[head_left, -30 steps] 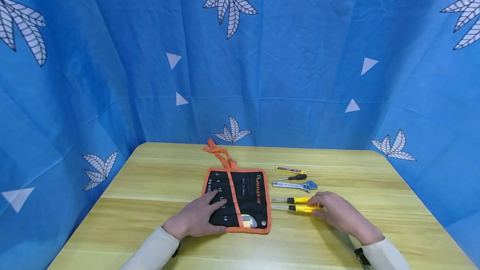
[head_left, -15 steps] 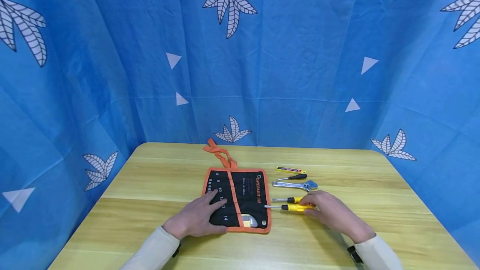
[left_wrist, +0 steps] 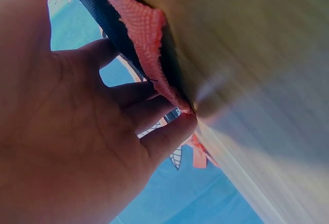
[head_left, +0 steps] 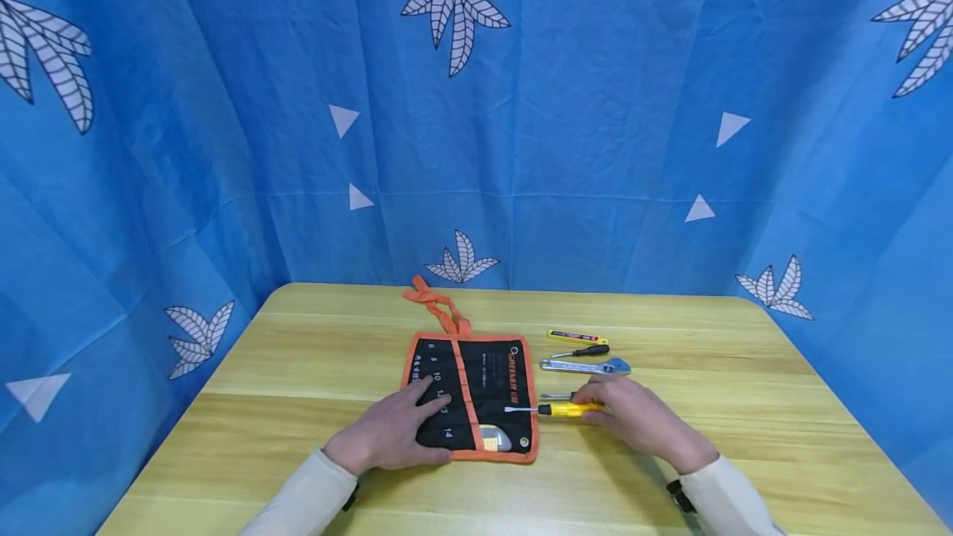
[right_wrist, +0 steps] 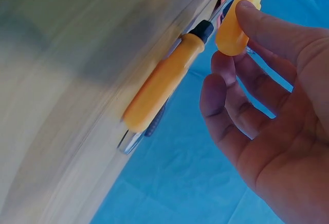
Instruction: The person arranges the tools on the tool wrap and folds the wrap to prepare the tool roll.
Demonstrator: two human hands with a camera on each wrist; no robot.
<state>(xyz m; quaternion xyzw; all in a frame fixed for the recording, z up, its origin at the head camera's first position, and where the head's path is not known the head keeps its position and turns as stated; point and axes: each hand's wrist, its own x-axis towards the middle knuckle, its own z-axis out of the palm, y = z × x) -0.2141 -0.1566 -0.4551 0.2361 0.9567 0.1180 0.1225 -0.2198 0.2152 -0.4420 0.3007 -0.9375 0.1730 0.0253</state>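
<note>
Standing by: a black tool pouch with orange trim (head_left: 495, 395) lies flat on the wooden table (head_left: 223, 412), just left of midway between its left and right edges, with its orange tie (head_left: 442, 309) trailing to the table's far edge. The person's left hand (head_left: 395, 431) rests on the pouch's left part, fingers spread and relaxed, gripping nothing. The person's right hand (head_left: 636, 413), toward the table's right edge, pinches a yellow screwdriver (head_left: 569, 410) by its handle between thumb and fingertips, the remaining fingers loosely curled. The blade points toward the left edge, its tip over the pouch's right part; contact with the cloth cannot be told. The right wrist view puts this handle clear of the table, while a second yellow screwdriver (right_wrist: 164, 82) lies on the wood near it. Toward the far edge, right of the pouch, lie, in order, an adjustable wrench (head_left: 584, 366), a small black-handled screwdriver (head_left: 591, 351) and a slim yellow item with a printed label (head_left: 577, 337), roughly parallel.
</note>
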